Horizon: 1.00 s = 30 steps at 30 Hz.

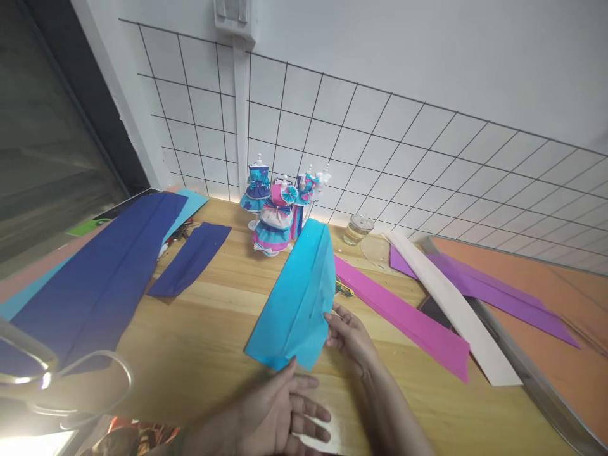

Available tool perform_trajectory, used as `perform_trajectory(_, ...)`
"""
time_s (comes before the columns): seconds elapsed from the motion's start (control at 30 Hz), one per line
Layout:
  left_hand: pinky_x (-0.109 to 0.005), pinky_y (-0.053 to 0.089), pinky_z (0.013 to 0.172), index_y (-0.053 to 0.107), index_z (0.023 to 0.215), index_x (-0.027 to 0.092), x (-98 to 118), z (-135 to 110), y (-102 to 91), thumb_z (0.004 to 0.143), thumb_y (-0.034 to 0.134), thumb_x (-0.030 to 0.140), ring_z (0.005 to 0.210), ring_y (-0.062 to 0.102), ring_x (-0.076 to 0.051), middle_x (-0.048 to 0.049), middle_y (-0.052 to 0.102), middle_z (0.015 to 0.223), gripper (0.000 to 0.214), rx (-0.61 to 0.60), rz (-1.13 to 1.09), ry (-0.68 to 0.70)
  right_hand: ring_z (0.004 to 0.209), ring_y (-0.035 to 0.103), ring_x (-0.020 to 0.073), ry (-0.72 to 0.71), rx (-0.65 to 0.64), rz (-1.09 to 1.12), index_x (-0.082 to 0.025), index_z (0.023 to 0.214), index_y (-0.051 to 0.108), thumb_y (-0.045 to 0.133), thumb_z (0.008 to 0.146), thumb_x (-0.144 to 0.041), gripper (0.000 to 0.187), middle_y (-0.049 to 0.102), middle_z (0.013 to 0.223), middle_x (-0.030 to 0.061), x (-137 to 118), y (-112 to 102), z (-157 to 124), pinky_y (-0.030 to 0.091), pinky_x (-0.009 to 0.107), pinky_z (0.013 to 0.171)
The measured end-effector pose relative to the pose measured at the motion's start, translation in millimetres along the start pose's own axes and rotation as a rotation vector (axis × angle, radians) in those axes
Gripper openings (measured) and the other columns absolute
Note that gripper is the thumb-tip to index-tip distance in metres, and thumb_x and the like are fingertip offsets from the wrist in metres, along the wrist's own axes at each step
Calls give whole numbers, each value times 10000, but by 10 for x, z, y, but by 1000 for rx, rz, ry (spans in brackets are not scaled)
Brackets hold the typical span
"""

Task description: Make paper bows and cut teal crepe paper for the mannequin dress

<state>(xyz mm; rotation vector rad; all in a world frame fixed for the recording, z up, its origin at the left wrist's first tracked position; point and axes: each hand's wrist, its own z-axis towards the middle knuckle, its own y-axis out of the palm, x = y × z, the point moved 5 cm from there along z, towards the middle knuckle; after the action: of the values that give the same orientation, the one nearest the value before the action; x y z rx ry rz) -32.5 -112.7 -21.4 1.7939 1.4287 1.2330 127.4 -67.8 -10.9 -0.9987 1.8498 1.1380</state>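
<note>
Turquoise crepe-paper sheet (297, 291) | over wood tabletop (199, 342) | runs lengthwise away, veering R | pinched at R edge by R hand (352, 341) (nearer), extends L of grip | beyond L hand (270, 406) w/ fingers splayed, thumb contact unclr

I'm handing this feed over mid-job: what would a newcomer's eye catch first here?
Probably the turquoise sheet at the centre, its right edge held by the right hand, with the open left hand near its lower edge. Behind it stand small dress forms clad in blue, pink and white. A long dark blue sheet stretches along the left.
</note>
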Motion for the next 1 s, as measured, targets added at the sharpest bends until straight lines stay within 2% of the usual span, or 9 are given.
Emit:
perform_trajectory(0.13,-373,366,896,505,984,92,86,34,18,710,593,424,1041,517,-230,-169,532,1103,440,-39,-117,178,402,538,76,-5,-1,-35,-160,971,544,711,638,-311,402,603,533,-23,30,-21,12,456,158,404)
perform_trajectory(0.23,-391,320,948,525,952,106,170,47,-12,679,646,232,1082,488,-240,-153,529,1115,324,7,-100,301,423,539,76,-12,18,-99,-163,1026,537,710,638,-315,451,609,555,-24,34,-57,18,454,161,416)
perform_trajectory(0.37,-362,312,969,485,1075,55,222,109,-43,781,515,358,1077,500,-227,-191,534,1108,423,78,-173,265,483,576,107,45,34,-173,-166,1017,542,715,624,-336,462,623,590,-10,64,-85,48,479,204,470)
perform_trajectory(0.47,-365,347,942,444,1127,63,248,165,-76,795,490,324,1024,537,-216,-181,548,1105,425,178,-180,268,572,612,159,61,80,-166,-178,1039,522,708,618,-367,498,642,682,17,94,-113,93,495,274,533)
perform_trajectory(0.57,-375,377,915,457,1092,94,244,218,-54,784,497,269,933,578,-202,-144,577,1060,355,181,-189,300,598,592,178,-132,266,-294,-197,1132,472,701,610,-373,596,623,736,24,10,-224,102,477,303,538)
perform_trajectory(0.67,-383,399,885,484,1015,85,219,251,1,780,485,228,850,595,-195,-128,606,948,275,165,-176,290,672,551,184,-435,414,-667,-204,1071,552,648,664,-362,448,586,822,54,-151,-275,10,459,323,604)
perform_trajectory(0.77,-380,398,880,511,956,80,229,249,58,780,452,175,846,593,-192,-123,606,907,208,182,-140,275,751,528,198,-553,231,-1006,-207,920,644,532,772,-323,219,567,850,79,-159,-148,-48,437,336,682)
perform_trajectory(0.83,-380,388,888,525,939,90,251,242,87,775,445,156,845,591,-186,-111,604,906,194,186,-121,272,778,523,201,-592,78,-1166,-212,906,655,467,820,-280,218,565,835,83,-113,-34,-77,427,330,691)
perform_trajectory(1.0,-399,394,863,510,925,107,263,243,79,754,467,155,801,597,-185,-89,609,839,183,184,-86,233,791,494,216,-686,-39,-1565,-208,913,641,454,830,-196,205,575,836,87,-27,196,-107,395,325,682)
